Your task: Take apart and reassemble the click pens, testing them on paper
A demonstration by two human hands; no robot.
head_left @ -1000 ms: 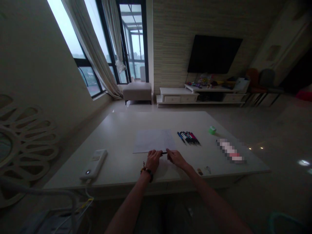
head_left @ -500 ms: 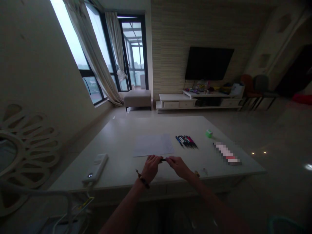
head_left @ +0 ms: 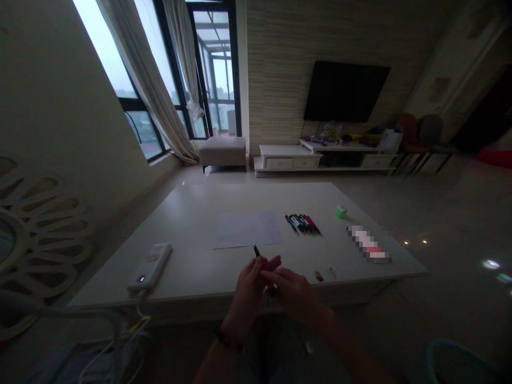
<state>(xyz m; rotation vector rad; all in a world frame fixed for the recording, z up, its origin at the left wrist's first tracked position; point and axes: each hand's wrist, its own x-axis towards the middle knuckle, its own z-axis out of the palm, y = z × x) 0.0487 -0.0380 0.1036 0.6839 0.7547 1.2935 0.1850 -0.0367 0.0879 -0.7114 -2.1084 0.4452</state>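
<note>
Both hands are together just over the table's near edge, closed on one pen [head_left: 257,250]. The pen is dark with red parts; its dark end points up and away, tilted a little left. My left hand [head_left: 248,282] wraps around its middle. My right hand [head_left: 294,290] grips the lower part from the right, the fingers of both hands touching. Much of the pen is hidden by the fingers. Beyond the hands lies a sheet of paper [head_left: 244,229] with faint writing at its right. Right of the paper, several pens [head_left: 303,225] lie side by side in a row.
A white power strip [head_left: 151,265] with a cable lies on the table [head_left: 192,213] at left. At right are a small green box [head_left: 340,212] and a blurred-out long item [head_left: 368,244]. A small brownish object [head_left: 319,276] and a clear piece [head_left: 332,273] sit near the front edge.
The hands have come closer together and lower, toward my body. The pen, earlier level and mostly hidden between the fingers, now points up and away. My view has tilted down slightly.
</note>
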